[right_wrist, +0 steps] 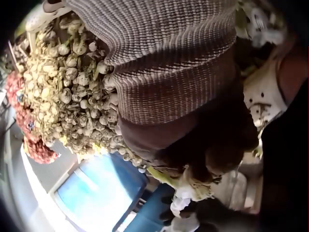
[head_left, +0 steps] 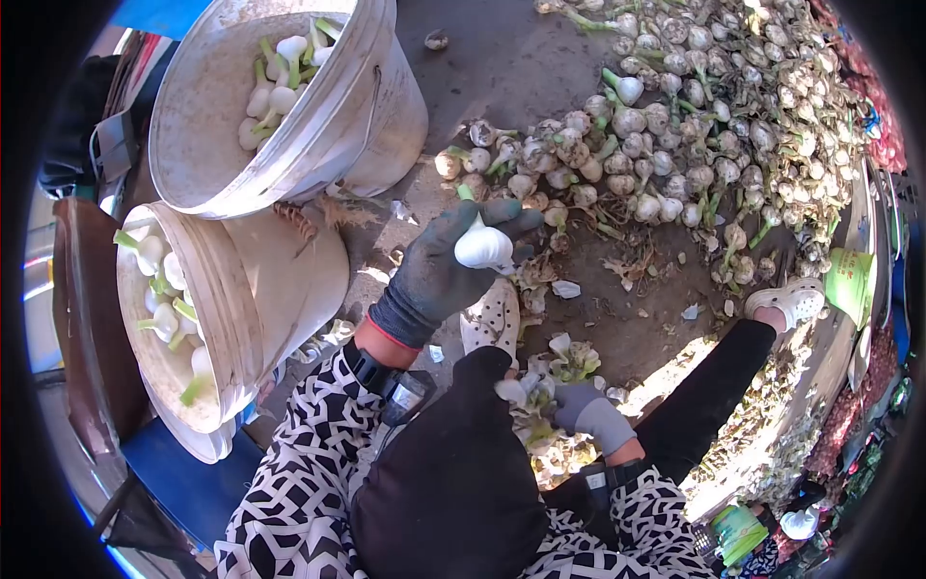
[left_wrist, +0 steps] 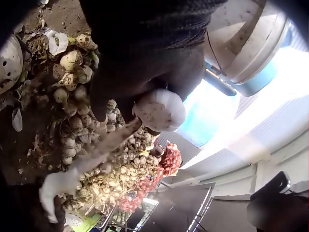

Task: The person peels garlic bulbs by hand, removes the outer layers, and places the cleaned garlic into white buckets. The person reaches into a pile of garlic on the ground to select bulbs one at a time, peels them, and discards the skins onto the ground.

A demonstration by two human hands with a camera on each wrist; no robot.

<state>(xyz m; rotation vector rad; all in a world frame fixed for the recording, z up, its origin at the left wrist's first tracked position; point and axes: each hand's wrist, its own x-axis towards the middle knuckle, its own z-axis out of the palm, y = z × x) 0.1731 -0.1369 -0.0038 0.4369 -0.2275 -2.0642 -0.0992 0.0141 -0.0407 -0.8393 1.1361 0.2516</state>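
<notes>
My left hand, in a dark grey glove, holds up a clean white garlic bulb by its short green stem end. The bulb shows its root side in the left wrist view, with a blurred pale strip trailing below it. Lower and to the right, my right hand, in a grey knit glove, is beside a clump of loose garlic skins. In the right wrist view its dark, shaded fingers are curled on yellowish garlic skin with white shreds. The left hand's bulb appears just below.
Two white buckets, one upper and one lower, lie at the left with trimmed garlic inside. A large pile of untrimmed garlic covers the ground at upper right. Peelings lie around the white clogs. Red net sacks line the right.
</notes>
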